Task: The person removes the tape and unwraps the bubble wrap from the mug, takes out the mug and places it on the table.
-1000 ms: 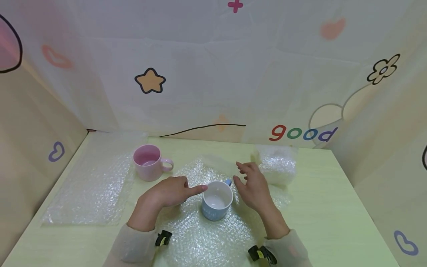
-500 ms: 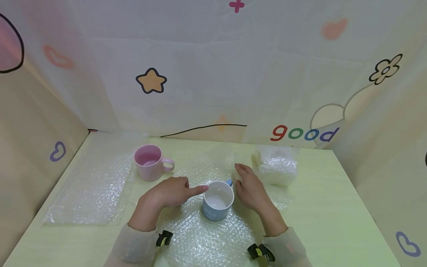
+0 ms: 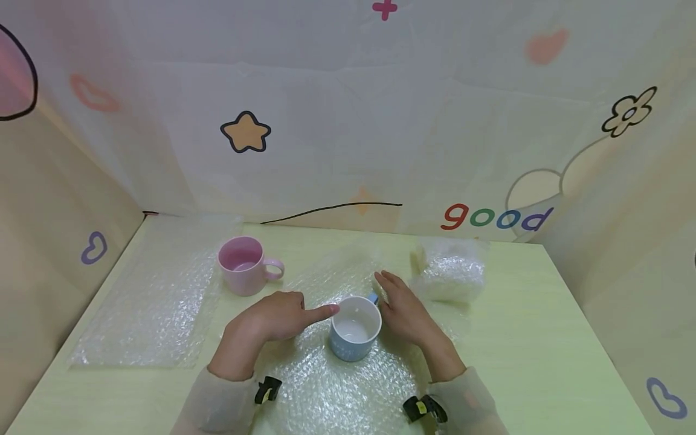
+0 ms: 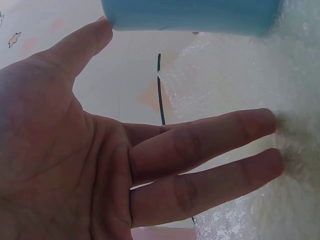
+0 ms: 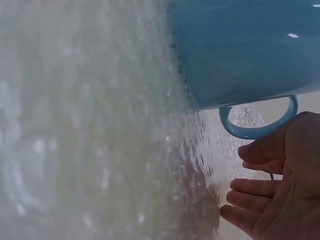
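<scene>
A light blue mug [image 3: 350, 348] with a white inside stands upright on a sheet of bubble wrap [image 3: 342, 399]. The thumb of my left hand [image 3: 277, 315] touches the left side of its rim. In the left wrist view the other visible fingers [image 4: 200, 145] stretch out, their tips at the wrap. Close by the mug's right side is my right hand [image 3: 403, 311], beside the blue handle [image 5: 252, 132]. Its thumb lies near or against the handle; contact cannot be made out. The right fingers [image 5: 250, 192] are lightly bent, with nothing between them.
A pink mug [image 3: 243, 272] stands at the back left, its handle to the right. Another bubble wrap sheet [image 3: 147, 314] lies flat on the left of the table [image 3: 544, 362]. A bundle of bubble wrap [image 3: 451, 272] sits at the back right. Printed cloth [image 3: 337, 121] encloses the table.
My right hand has moved left, closer to the blue mug's handle. The left hand and both mugs look nearly unchanged.
</scene>
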A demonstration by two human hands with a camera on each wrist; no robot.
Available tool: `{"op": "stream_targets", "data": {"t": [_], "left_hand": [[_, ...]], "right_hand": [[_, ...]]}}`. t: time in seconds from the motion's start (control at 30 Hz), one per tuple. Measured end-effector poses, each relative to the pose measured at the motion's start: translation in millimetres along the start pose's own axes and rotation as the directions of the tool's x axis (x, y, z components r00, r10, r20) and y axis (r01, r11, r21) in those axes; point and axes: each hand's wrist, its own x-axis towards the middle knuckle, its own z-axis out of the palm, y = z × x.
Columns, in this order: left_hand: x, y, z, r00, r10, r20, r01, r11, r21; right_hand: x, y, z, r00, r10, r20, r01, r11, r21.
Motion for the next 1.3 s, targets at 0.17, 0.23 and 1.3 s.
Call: {"op": "stream_targets", "data": {"t": [0.17,0.23,1.3], "left_hand": [[-2.2,-1.9,-2.0,1.000,-0.012,0.009,0.012,1.000,0.002],[-2.2,-3.2,-2.4,1.000,-0.020,0.017,0.020,1.000,-0.003],[0.2,-7.9,-2.8,0.999,-0.016,0.031,0.018,0.999,-0.049]], "right_hand": [[-1,1,-3.2,0.999,-0.011,0.047,0.010,0.999,0.036],[-3,0,-6.3,0.997,-0.010,0.075,0.007,1.000,0.030],[-34,8,-5.1,0.988,0.129,0.086,-0.132,0.991,0.025]]}}
